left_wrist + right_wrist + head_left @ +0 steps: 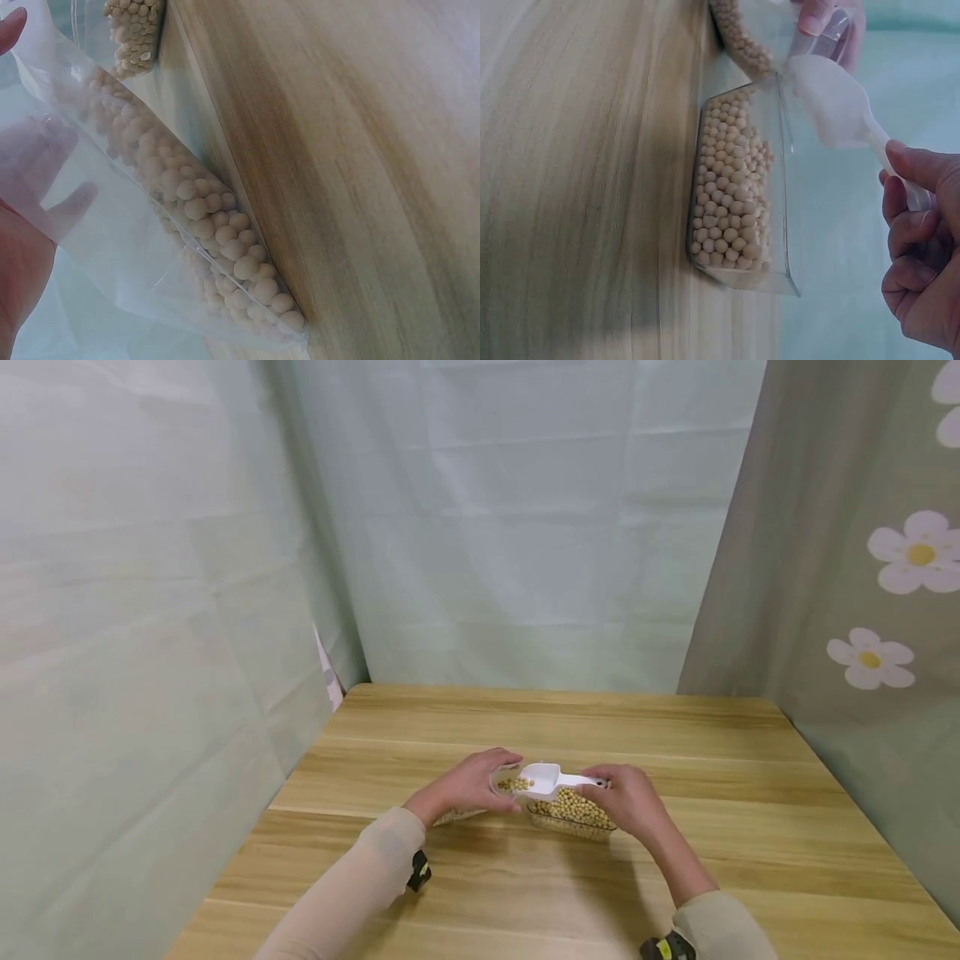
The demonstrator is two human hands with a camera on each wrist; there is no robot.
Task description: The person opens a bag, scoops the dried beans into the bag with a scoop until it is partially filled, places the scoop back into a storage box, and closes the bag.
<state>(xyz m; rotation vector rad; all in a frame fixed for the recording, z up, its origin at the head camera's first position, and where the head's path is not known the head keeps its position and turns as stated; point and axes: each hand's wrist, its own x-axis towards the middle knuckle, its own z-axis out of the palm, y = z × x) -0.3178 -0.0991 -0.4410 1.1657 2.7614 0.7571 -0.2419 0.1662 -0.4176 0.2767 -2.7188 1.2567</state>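
My left hand (476, 783) grips the mouth of a clear plastic bag (142, 259), thumb and fingers spread around its opening. Pale yellow beans, which look like soybeans (214, 225), fill the bag's lower part, and the bag rests on the table. Between thumb and fingers, my right hand (632, 799) pinches the handle of a white scoop (542, 779). The scoop's tip points left into the bag's mouth, with a few beans near its lip. Below the scoop stands a clear rectangular container (786, 217) holding many of the same beans (724, 187).
The wooden table (750, 810) extends around both hands. Pale green curtains (525, 527) hang behind and to the left. At the right is a grey-green curtain (817, 568) with white flowers. Dark wrist devices (420, 870) sit at both sleeves.
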